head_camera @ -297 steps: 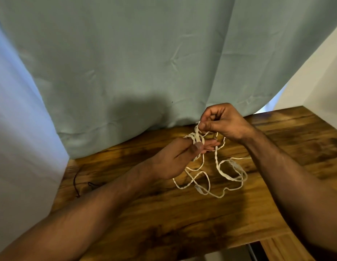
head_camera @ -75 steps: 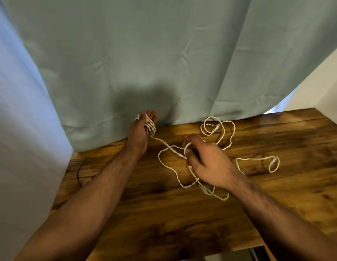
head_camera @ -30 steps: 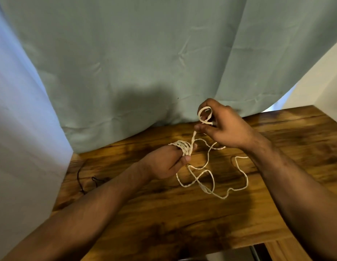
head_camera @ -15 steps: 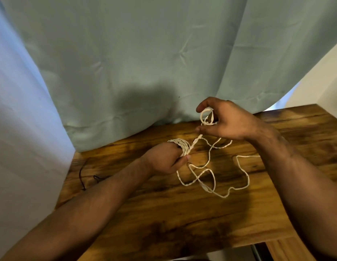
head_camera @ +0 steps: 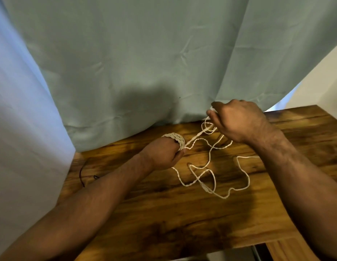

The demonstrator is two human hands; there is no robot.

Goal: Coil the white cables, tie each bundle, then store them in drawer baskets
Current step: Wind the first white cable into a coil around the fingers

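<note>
Tabletop (head_camera: 164, 213): cable (head_camera: 175, 138) (seemingly taut) round left hand (head_camera: 160, 155)

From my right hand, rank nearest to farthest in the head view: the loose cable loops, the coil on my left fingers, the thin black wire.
1. Loose cable loops: run from the right hand, just below it.
2. Coil: wound on the left hand, leftward.
3. Thin black wire: far left on the table.

White cable (head_camera: 211, 187), brown streaked table (head_camera: 164, 213), teal curtain (head_camera: 135, 63).

White twisted cable (head_camera: 211, 167), partly coiled, loose loops
</note>
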